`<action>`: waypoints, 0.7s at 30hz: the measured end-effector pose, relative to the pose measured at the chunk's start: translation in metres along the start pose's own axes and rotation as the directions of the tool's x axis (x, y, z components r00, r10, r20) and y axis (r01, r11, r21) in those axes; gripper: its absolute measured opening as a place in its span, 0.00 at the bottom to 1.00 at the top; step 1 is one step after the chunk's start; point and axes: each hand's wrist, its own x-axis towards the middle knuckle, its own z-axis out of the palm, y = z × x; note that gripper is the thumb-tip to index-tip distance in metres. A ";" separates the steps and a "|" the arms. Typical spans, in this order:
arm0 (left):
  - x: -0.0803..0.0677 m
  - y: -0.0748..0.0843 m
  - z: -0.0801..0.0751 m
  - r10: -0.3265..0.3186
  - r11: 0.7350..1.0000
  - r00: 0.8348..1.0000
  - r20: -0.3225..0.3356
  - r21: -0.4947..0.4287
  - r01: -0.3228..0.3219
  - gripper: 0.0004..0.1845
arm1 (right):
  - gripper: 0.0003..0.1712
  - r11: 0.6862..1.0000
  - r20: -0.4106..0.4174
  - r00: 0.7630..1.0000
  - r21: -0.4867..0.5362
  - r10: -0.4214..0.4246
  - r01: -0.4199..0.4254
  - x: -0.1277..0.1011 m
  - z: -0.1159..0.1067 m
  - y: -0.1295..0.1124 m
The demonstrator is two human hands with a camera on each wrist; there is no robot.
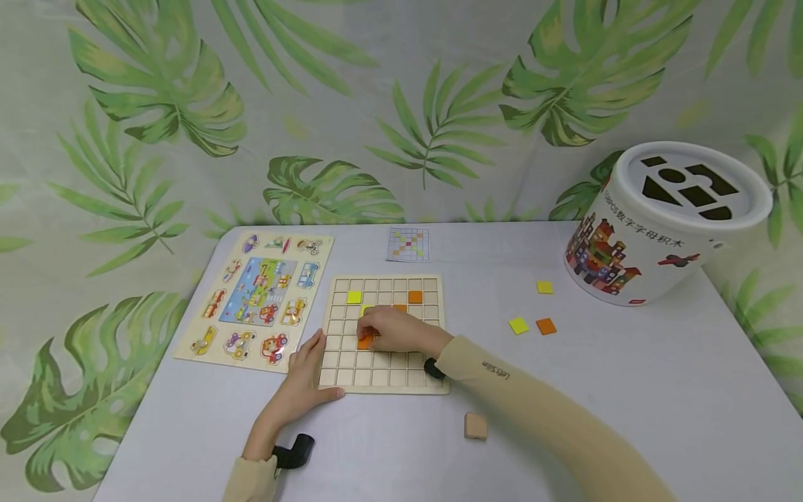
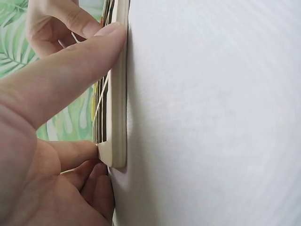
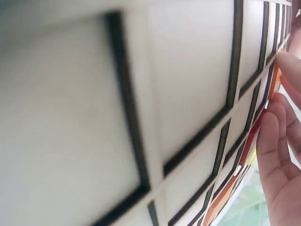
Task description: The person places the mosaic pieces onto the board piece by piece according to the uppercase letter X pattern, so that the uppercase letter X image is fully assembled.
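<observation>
A leafy green cloth hangs behind a pale grey table [image 1: 627,390]. On the table lies a wooden grid board [image 1: 383,333] with many square holes. The right hand [image 1: 392,330] rests on the middle of the board, fingers curled down onto an orange tile [image 1: 364,342], pressing it into a hole. The left hand [image 1: 305,380] holds the board's near left corner; its fingers are fairly straight, with the thumb along the edge.

Only a few tiles are in: a yellow tile [image 1: 354,297] and an orange one [image 1: 415,296] in the second row, and a few more partly hidden under the hand. Most holes are bare, so I think the job has only begun.

Three loose tiles [image 1: 532,318] wait to the right. A small pattern card [image 1: 408,245] sits just behind the board. Farther out are a car puzzle [image 1: 254,300], a white bucket [image 1: 665,223] and a small wood block [image 1: 475,426].
</observation>
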 end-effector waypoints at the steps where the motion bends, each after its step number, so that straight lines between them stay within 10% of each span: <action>1: 0.000 0.000 0.000 -0.003 1.000 1.000 0.002 0.004 0.003 0.56 | 0.09 1.000 -0.003 1.000 0.012 -0.002 0.002 -0.001 -0.001 0.001; 10: 0.002 0.001 0.002 -0.018 1.000 1.000 0.008 0.009 0.018 0.57 | 0.09 0.977 -0.137 0.984 0.195 0.115 -0.087 -0.048 -0.033 0.033; 21: 0.001 -0.002 0.001 0.044 0.999 0.999 0.004 0.027 -0.044 0.56 | 0.09 0.942 -0.334 0.886 0.210 0.321 -0.262 -0.170 -0.065 0.099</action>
